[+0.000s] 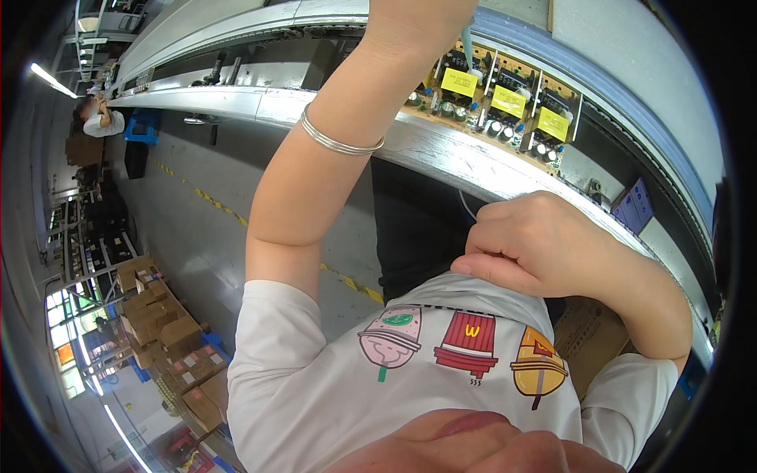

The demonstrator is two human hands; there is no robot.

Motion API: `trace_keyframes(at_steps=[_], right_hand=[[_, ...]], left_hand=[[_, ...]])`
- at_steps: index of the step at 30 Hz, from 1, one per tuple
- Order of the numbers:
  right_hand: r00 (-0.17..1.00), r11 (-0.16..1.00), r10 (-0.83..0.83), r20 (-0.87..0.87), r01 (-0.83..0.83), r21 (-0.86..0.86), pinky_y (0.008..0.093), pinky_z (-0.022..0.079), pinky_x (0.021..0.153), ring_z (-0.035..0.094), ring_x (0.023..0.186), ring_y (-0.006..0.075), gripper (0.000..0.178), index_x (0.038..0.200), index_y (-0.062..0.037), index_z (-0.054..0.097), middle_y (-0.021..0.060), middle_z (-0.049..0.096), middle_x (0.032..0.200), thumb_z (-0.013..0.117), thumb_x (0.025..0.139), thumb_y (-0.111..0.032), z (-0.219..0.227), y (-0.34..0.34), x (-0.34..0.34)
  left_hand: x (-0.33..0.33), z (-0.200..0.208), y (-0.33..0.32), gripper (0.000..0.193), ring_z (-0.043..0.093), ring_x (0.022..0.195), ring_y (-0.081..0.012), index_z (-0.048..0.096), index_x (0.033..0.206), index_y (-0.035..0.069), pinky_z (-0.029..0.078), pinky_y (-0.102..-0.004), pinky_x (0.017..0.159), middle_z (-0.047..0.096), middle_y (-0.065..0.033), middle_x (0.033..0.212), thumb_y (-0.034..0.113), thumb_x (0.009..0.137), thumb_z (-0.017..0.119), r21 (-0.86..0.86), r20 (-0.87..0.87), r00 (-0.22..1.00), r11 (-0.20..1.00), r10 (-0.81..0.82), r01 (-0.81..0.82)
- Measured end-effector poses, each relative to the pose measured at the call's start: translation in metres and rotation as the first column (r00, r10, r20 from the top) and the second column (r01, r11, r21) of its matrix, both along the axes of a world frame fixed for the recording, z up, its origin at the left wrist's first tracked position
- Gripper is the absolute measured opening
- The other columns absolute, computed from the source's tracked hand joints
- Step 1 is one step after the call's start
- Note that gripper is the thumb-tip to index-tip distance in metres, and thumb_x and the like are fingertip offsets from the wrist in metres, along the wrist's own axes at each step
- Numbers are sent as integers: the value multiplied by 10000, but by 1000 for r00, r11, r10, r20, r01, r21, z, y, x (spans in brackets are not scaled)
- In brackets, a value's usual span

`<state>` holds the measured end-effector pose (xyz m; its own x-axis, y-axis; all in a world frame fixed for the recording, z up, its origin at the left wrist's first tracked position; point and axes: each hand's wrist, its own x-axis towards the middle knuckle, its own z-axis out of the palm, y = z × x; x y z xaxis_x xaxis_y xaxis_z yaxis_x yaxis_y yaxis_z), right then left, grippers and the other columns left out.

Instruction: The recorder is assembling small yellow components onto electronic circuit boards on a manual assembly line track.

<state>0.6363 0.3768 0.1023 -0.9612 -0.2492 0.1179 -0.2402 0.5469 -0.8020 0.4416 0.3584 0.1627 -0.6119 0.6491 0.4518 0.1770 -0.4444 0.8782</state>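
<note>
My left hand (422, 12) reaches to the top edge of the head view, its fingers cut off. From beside it a thin teal pointed tool (468, 49) comes down, its tip at a white blob among the parts of a circuit board panel (441, 124). The panel carries several yellow-labelled transformers (507, 101), round capacitors and upright metal plates, and sits on a conveyor line. Nearer me, my right hand (527, 243) is curled into a loose fist by the rail's front edge, thumb forward. Nothing sticks out of it.
A shiny metal rail (449, 154) runs along the conveyor's near side. A screen-like blue panel (633, 206) stands at right. Cardboard boxes (162, 319) are stacked at lower left, a flattened carton (591, 335) is near my waist. Another person (102, 122) sits far left by a blue stool (142, 126).
</note>
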Motion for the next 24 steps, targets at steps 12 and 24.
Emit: trace_keyframes(at_steps=[12, 24], right_hand=[[1000, 1000, 14, 7, -14, 18, 298, 433, 537, 532, 532, 230, 291, 690, -30, 666, 73, 588, 632, 717, 914, -210, -4, 4, 2], [1000, 1000, 7, 15, -7, 22, 295, 428, 535, 521, 527, 228, 288, 690, -28, 666, 69, 581, 628, 717, 913, -203, -3, 5, 5]], left_hand=[[-29, 3, -8, 309, 317, 371, -28, 516, 829, 118, 277, -180, 346, 384, 75, 509, 330, 1018, 636, 72, -88, 993, 994, -75, 82], [-4, -8, -2, 297, 349, 378, -39, 537, 850, 109, 307, -193, 356, 407, 70, 513, 333, 1018, 638, -50, 22, 996, 995, 92, -90]])
